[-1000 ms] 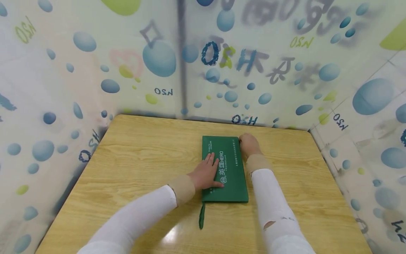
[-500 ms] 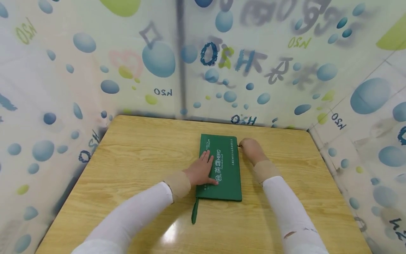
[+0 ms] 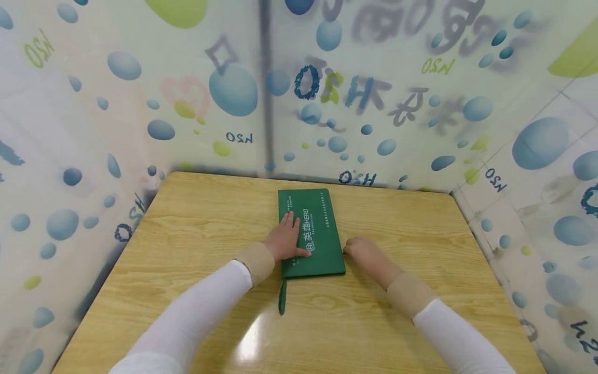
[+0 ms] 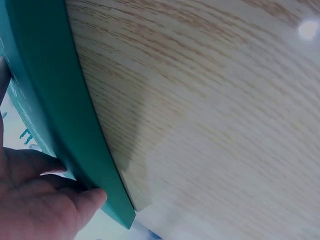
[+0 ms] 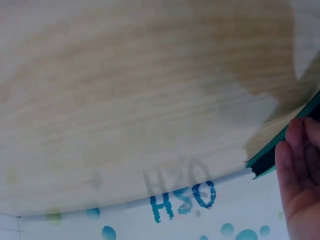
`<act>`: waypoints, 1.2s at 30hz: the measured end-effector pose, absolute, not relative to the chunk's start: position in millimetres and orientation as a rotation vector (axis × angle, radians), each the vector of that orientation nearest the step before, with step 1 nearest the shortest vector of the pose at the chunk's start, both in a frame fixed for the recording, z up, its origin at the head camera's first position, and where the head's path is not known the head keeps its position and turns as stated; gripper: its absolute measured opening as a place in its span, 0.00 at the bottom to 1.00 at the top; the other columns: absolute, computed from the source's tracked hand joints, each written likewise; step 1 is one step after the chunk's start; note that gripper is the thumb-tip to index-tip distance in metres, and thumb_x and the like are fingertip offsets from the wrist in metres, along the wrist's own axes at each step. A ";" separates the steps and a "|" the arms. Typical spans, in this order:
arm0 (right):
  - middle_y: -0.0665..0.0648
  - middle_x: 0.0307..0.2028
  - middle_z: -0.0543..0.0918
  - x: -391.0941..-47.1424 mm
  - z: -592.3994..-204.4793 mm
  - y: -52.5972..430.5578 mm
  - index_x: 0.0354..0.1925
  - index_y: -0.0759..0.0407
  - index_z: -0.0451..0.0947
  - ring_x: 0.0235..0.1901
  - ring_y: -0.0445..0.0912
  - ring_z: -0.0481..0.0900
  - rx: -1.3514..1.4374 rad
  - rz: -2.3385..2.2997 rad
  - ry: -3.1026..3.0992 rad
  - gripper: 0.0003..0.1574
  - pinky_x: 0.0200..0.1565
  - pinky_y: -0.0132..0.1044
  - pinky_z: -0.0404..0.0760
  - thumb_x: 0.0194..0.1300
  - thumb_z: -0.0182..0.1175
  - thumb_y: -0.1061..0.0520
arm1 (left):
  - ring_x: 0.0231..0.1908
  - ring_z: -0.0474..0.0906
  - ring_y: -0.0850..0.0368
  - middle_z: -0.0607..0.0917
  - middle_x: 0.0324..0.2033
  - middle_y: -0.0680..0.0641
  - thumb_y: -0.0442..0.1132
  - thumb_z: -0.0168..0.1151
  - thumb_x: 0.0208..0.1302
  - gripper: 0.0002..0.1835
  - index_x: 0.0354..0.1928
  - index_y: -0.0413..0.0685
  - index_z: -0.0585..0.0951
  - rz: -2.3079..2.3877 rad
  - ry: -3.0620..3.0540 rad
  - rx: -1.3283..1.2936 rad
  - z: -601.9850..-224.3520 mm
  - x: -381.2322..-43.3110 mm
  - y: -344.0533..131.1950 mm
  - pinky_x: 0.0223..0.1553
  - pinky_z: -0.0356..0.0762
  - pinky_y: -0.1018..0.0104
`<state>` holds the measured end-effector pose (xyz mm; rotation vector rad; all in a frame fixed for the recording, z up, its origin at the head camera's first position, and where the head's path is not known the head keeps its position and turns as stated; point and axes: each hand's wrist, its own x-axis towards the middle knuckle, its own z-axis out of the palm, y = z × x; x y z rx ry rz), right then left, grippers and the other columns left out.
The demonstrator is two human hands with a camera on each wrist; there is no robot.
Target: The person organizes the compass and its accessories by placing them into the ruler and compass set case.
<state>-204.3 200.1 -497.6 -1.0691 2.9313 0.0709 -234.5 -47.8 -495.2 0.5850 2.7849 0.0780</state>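
A flat green zip pouch point(image 3: 327, 249) with white printing and HERO lettering lies on the wooden table; its wrist strap point(image 3: 282, 298) trails from the near left corner. Across the pouch's left part rests my left hand point(image 3: 283, 241), fingers spread and thumb out to the side. At the lower right edge, my right hand point(image 3: 366, 255) pinches the zipper pull, which its curled fingers hide. In the right wrist view, a dark gap shows between the two green sides of the pouch's edge point(image 5: 267, 157), beyond the fingers.
The table point(image 3: 210, 213) extends around the pouch on every side. Close behind it stands a wall covering point(image 3: 224, 150) with blue and green drops and lettering, which continues on the left and right sides.
My right hand has slid from the far right corner down along the pouch's right edge toward me. The pouch and my left hand have shifted left and slightly away.
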 end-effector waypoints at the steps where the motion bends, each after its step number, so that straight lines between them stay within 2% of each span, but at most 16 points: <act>1: 0.53 0.30 0.82 -197.4 -496.8 201.6 0.35 0.59 0.85 0.33 0.44 0.80 -1.078 0.067 2.926 0.09 0.38 0.36 0.81 0.56 0.61 0.67 | 0.73 0.41 0.40 0.44 0.72 0.33 0.74 0.52 0.52 0.59 0.73 0.37 0.50 0.078 2.781 0.589 -494.5 -234.4 -48.0 0.71 0.51 0.56; 7: 0.51 0.29 0.82 -165.7 -494.9 209.2 0.33 0.58 0.85 0.31 0.43 0.80 -1.133 -0.023 2.942 0.09 0.35 0.34 0.81 0.54 0.63 0.68 | 0.73 0.40 0.41 0.44 0.72 0.33 0.74 0.51 0.53 0.59 0.73 0.38 0.48 0.072 2.779 0.586 -493.0 -233.5 -50.0 0.71 0.50 0.56; 12: 0.54 0.29 0.82 -160.7 -496.6 207.2 0.32 0.61 0.85 0.32 0.46 0.80 -1.059 -0.139 2.995 0.05 0.36 0.37 0.81 0.57 0.63 0.66 | 0.73 0.41 0.41 0.46 0.72 0.33 0.76 0.50 0.52 0.59 0.73 0.38 0.49 0.054 2.803 0.547 -494.7 -231.6 -49.7 0.71 0.50 0.55; 15: 0.53 0.26 0.80 -166.2 -498.4 206.2 0.29 0.61 0.84 0.30 0.47 0.80 -0.914 -0.213 3.045 0.03 0.34 0.39 0.81 0.57 0.63 0.66 | 0.72 0.46 0.39 0.50 0.71 0.31 0.78 0.45 0.52 0.59 0.72 0.36 0.52 -0.005 2.864 0.456 -499.1 -223.6 -43.4 0.67 0.60 0.56; 19: 0.52 0.22 0.76 -183.3 -501.1 208.9 0.26 0.60 0.82 0.24 0.44 0.76 -0.739 -0.278 3.103 0.06 0.28 0.37 0.77 0.58 0.61 0.67 | 0.67 0.57 0.34 0.60 0.66 0.26 0.79 0.37 0.55 0.59 0.68 0.30 0.58 -0.184 2.956 0.273 -500.9 -202.4 -25.8 0.56 0.75 0.57; 23: 0.53 0.22 0.75 -207.5 -503.8 211.3 0.25 0.61 0.81 0.23 0.46 0.76 -0.676 -0.249 3.128 0.09 0.25 0.37 0.76 0.59 0.58 0.69 | 0.61 0.67 0.33 0.69 0.62 0.31 0.81 0.31 0.52 0.59 0.64 0.33 0.67 -0.426 2.897 0.201 -486.9 -181.6 -5.0 0.54 0.76 0.55; 25: 0.55 0.23 0.77 -221.1 -504.3 211.2 0.26 0.62 0.82 0.25 0.48 0.78 -0.667 -0.205 3.136 0.10 0.27 0.39 0.78 0.59 0.57 0.70 | 0.58 0.72 0.34 0.75 0.59 0.36 0.82 0.35 0.50 0.57 0.61 0.38 0.74 -0.467 2.833 0.237 -479.5 -174.0 1.2 0.54 0.76 0.52; 27: 0.57 0.24 0.78 -235.1 -505.0 210.9 0.26 0.62 0.82 0.27 0.50 0.79 -0.664 -0.151 3.141 0.11 0.30 0.41 0.80 0.60 0.56 0.70 | 0.53 0.77 0.38 0.81 0.54 0.40 0.79 0.46 0.50 0.49 0.55 0.42 0.80 -0.425 2.791 0.330 -472.5 -167.4 2.3 0.50 0.78 0.51; 30: 0.58 0.26 0.80 -253.4 -503.9 208.5 0.28 0.63 0.83 0.29 0.52 0.80 -0.638 -0.144 3.122 0.11 0.34 0.44 0.80 0.61 0.55 0.69 | 0.45 0.82 0.48 0.85 0.42 0.45 0.63 0.66 0.50 0.30 0.44 0.45 0.84 -0.180 2.755 0.541 -462.3 -163.0 -6.3 0.47 0.80 0.57; 31: 0.58 0.27 0.81 -258.3 -503.6 207.5 0.29 0.63 0.83 0.30 0.52 0.80 -0.633 -0.158 3.116 0.11 0.35 0.45 0.80 0.62 0.55 0.69 | 0.44 0.81 0.50 0.85 0.40 0.47 0.59 0.71 0.47 0.27 0.42 0.46 0.84 -0.094 2.746 0.604 -459.0 -164.2 -11.1 0.47 0.80 0.58; 33: 0.59 0.29 0.82 -267.1 -504.1 205.7 0.31 0.63 0.84 0.32 0.53 0.81 -0.624 -0.187 3.103 0.11 0.38 0.45 0.81 0.62 0.54 0.68 | 0.47 0.78 0.51 0.82 0.44 0.47 0.58 0.75 0.41 0.32 0.47 0.47 0.81 -0.035 2.754 0.754 -457.9 -171.3 -23.0 0.49 0.78 0.57; 36: 0.61 0.34 0.84 -274.8 -505.7 204.7 0.35 0.65 0.84 0.37 0.54 0.81 -0.627 -0.238 3.086 0.12 0.42 0.46 0.81 0.64 0.53 0.67 | 0.64 0.63 0.46 0.67 0.65 0.43 0.70 0.71 0.34 0.55 0.66 0.50 0.68 -0.044 2.767 0.858 -465.9 -188.8 -42.0 0.60 0.69 0.49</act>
